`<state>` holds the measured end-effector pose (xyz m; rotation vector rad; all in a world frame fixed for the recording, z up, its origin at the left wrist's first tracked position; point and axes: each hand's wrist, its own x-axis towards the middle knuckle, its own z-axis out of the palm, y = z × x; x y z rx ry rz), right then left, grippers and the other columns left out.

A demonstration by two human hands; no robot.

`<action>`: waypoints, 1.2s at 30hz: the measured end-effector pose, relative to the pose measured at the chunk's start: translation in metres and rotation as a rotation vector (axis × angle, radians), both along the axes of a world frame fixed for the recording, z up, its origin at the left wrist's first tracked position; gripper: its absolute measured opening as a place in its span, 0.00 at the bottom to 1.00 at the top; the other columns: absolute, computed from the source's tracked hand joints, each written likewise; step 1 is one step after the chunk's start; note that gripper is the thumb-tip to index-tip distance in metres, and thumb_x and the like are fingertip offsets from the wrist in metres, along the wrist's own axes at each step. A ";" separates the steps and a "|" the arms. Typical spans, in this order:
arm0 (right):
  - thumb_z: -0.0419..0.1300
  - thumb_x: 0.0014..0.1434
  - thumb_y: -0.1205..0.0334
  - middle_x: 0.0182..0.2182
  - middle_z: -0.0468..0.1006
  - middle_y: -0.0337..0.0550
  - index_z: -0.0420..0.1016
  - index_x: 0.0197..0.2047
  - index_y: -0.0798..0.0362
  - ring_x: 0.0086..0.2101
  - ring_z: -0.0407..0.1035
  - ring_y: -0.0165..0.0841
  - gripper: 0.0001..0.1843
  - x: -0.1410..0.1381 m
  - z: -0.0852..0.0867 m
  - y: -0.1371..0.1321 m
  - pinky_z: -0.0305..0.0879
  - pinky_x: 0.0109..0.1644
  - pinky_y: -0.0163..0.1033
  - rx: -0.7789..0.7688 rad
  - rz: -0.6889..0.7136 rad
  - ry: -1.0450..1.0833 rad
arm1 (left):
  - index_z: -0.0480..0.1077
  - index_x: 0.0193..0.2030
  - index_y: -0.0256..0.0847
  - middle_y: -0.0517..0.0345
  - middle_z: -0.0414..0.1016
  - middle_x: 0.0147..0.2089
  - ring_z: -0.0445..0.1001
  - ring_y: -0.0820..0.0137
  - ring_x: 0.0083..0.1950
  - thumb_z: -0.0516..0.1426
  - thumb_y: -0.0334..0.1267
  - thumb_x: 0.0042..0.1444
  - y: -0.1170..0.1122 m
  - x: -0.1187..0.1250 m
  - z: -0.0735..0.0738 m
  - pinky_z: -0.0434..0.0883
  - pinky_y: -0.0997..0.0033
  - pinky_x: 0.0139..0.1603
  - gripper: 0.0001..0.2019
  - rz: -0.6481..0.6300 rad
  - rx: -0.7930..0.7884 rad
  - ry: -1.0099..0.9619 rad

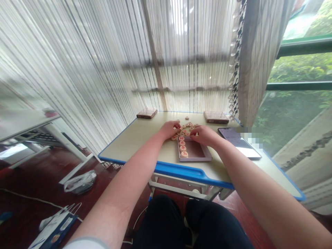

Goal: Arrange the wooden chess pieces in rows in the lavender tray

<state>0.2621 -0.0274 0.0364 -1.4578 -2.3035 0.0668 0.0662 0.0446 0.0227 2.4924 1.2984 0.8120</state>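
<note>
Round wooden Chinese chess pieces (191, 125) lie loosely grouped on the desk, just behind a shallow open box (195, 159). Inside the box, several pieces with red characters (182, 148) stand in a row along the left wall. My left hand (171, 129) is at the left side of the loose group, its fingers closed around a piece that is mostly hidden. Over the box's back right edge reaches my right hand (202, 134). Its fingers are curled together beside the loose pieces, and whatever they hold is hidden.
A flat brown box (147, 113) lies at the desk's back left, and a similar brown box (216, 117) at the back right. A tablet or phone (237, 141) rests by my right forearm. String curtains hang behind the desk (129, 141). Bags (80, 182) lie on the floor left.
</note>
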 end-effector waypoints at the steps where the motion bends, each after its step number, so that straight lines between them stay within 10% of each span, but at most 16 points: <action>1: 0.55 0.52 0.59 0.34 0.76 0.43 0.78 0.32 0.49 0.31 0.67 0.32 0.11 0.000 0.000 0.000 0.59 0.36 0.35 0.007 -0.010 0.007 | 0.74 0.35 0.39 0.56 0.76 0.36 0.73 0.69 0.39 0.58 0.41 0.48 0.000 0.001 0.000 0.69 0.69 0.43 0.10 -0.007 -0.016 -0.036; 21: 0.57 0.54 0.55 0.33 0.72 0.42 0.72 0.41 0.51 0.29 0.64 0.29 0.13 -0.005 0.004 -0.002 0.56 0.31 0.33 0.316 0.007 0.226 | 0.74 0.34 0.34 0.52 0.76 0.33 0.72 0.70 0.35 0.65 0.46 0.37 -0.023 0.008 0.022 0.66 0.67 0.39 0.19 -0.257 -0.511 -0.678; 36: 0.60 0.46 0.50 0.21 0.73 0.38 0.78 0.31 0.49 0.22 0.61 0.28 0.13 -0.004 0.014 -0.013 0.52 0.25 0.35 -0.188 -0.039 -0.106 | 0.72 0.33 0.35 0.53 0.74 0.30 0.70 0.73 0.29 0.56 0.48 0.48 0.001 0.004 0.004 0.65 0.73 0.29 0.16 0.003 -0.181 -0.568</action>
